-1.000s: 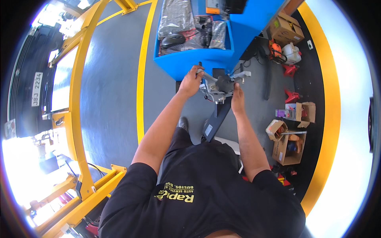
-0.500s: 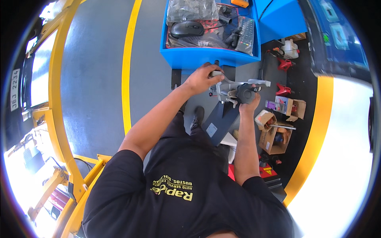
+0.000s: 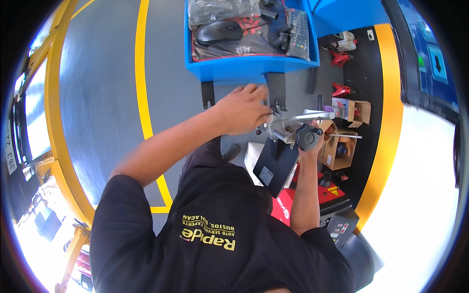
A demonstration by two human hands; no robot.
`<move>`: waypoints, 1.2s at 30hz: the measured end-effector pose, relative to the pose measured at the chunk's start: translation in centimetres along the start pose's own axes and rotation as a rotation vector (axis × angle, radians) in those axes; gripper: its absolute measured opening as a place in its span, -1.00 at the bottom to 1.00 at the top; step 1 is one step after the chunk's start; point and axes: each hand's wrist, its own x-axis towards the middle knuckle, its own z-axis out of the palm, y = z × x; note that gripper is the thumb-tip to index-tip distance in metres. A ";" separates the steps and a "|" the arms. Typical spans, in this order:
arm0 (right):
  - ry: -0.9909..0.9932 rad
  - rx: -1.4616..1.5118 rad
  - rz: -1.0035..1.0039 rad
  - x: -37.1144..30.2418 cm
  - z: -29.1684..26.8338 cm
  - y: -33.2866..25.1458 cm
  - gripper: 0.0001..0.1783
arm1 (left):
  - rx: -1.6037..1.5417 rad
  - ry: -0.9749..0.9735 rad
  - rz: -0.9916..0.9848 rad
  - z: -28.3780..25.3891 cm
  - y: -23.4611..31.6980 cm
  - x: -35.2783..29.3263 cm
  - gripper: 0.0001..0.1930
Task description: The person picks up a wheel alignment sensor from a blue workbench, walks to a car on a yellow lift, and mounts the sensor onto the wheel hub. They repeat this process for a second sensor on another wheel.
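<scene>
A silver metal clamp (image 3: 281,128) with a black lobed knob (image 3: 308,137) and a dark flat panel (image 3: 274,168) hangs in front of me, below the blue tray. My right hand (image 3: 315,146) grips it from the right, behind the knob, which hides part of the fingers. At the clamp's left end, my left hand (image 3: 242,111) has its fingers bent round a grey part, the thumb side against the metal. Slight blur and the back of the hand conceal most of that grip.
Ahead is a blue tray (image 3: 234,73) holding a black mouse (image 3: 219,33), a plastic-wrapped keyboard (image 3: 298,34) and bags. Open cardboard boxes (image 3: 337,161) and red stands (image 3: 341,90) line the right. A red machine (image 3: 283,202) stands nearby; yellow posts (image 3: 56,112) rise at left.
The clamp has tilted and shifted slightly right and lower, its panel swinging with it. My left hand has turned and changed its hold at the clamp's left end. The view has shifted too.
</scene>
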 end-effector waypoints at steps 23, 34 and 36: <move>-0.215 -0.209 -0.440 -33.4 -9.8 -16.3 -0.34 | 0.413 -0.162 0.894 1.5 27.1 -14.8 -0.49; -0.003 -0.036 -0.419 -38.1 -9.2 -13.5 -0.51 | -0.084 0.195 0.690 3.0 30.5 -7.2 -0.71; 0.049 -0.008 -0.441 -38.4 -8.4 -13.1 -0.45 | -0.060 0.156 0.703 4.8 32.0 -5.1 -0.70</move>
